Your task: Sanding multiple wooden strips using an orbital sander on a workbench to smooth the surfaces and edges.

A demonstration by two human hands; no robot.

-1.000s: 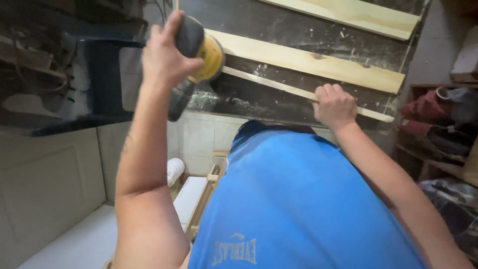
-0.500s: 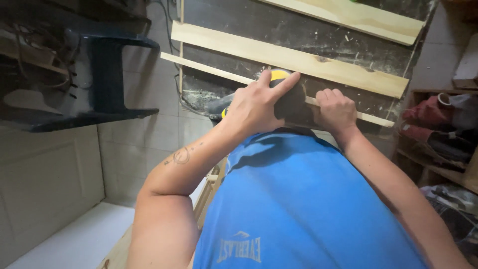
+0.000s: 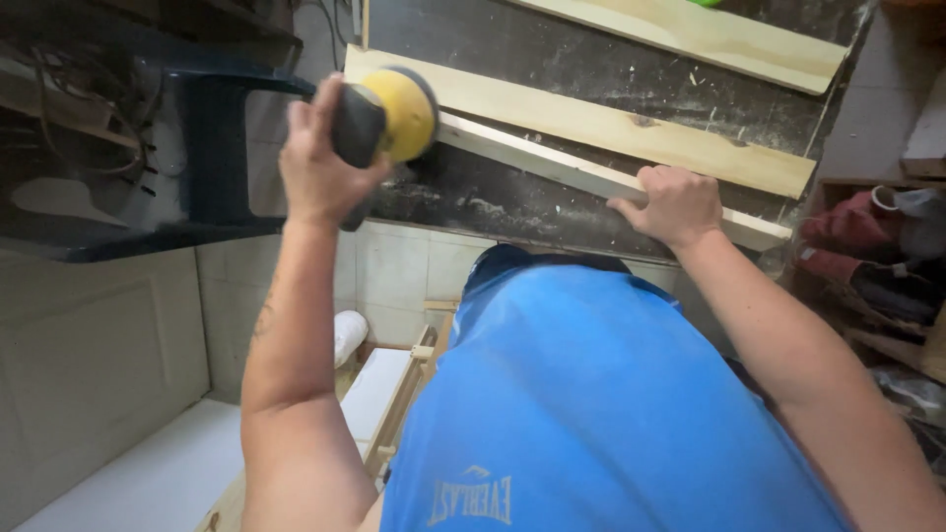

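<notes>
The left hand (image 3: 320, 163) gripped a yellow-padded sander (image 3: 389, 118) at the near end of a thin wooden strip (image 3: 552, 163). The right hand (image 3: 675, 207) clamped that strip farther along against the dark tabletop (image 3: 512, 202).

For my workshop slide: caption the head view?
Left hand holds yellow-padded black sander; right hand steadies narrow pale wooden strip.

We cannot see the round yellow-and-black power sander's (image 3: 386, 118) body; our left hand (image 3: 317, 163) covers it.
</notes>
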